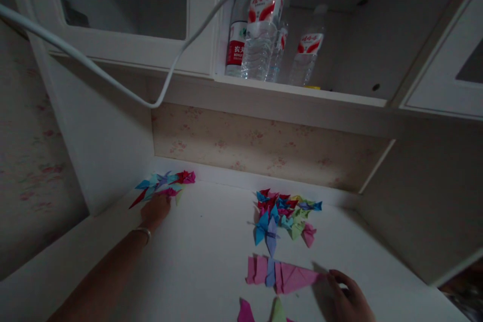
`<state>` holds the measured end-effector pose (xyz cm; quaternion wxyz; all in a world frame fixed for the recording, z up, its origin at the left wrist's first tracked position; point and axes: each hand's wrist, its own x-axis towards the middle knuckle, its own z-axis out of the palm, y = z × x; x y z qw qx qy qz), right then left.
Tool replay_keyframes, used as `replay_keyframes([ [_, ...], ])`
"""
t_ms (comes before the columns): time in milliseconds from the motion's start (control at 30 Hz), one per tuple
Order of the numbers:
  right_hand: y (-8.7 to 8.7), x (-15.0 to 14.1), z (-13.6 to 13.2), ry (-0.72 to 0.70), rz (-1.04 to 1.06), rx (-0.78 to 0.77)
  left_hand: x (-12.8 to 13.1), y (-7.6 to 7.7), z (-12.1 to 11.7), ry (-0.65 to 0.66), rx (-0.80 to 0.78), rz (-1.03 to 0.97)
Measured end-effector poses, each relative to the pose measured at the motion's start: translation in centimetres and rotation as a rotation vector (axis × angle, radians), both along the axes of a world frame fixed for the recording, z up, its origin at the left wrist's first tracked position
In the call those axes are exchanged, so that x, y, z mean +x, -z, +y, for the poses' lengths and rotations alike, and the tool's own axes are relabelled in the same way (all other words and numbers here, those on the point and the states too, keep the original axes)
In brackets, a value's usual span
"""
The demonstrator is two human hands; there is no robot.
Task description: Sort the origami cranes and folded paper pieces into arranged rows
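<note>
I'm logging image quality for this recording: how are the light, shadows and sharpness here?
Head view: dim overall, the cabinet interior especially dark; head view: a soft shadow falls on the white tabletop beside the right hand; head view: large lettering on the bottles reads, small print is too soft; head view: no strong glare on the tabletop.
</note>
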<state>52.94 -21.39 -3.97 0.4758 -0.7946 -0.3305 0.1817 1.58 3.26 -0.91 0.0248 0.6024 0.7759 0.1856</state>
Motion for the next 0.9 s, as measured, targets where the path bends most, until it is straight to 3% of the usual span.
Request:
replay_keyframes([
  [233, -1.3, -0.8, -0.1, 0.027, 0.046, 0.006, 1.1, -0.5, -0.4, 0.153, 0.042, -0.006],
  [433, -0.4, -0.8, 0.1, -0.003, 0.014, 0.062, 4.3, -3.1, -3.2, 0.451, 0.193, -0.051],
  [533, 0.2, -0.4, 0.4, -0.043, -0.040, 0.142, 7.4, -4.9, -4.8, 0.617, 0.234, -0.203],
  [633, 0.7, -0.1, 0.6, -0.039, -0.033, 0.176, 11.0, -7.3, -6.0, 0.704, 0.182, -0.342],
  [800, 1.1, -0.2, 1.0, -0.040, -0.013, 0.216, 18.1, -11.7, -6.7, 0.910, 0.102, -0.345],
  [900, 1.0, -0.5, 1.2, -0.051, 0.021, 0.225, 23.6, -13.1, -6.2, 1.016, 0.115, -0.347],
])
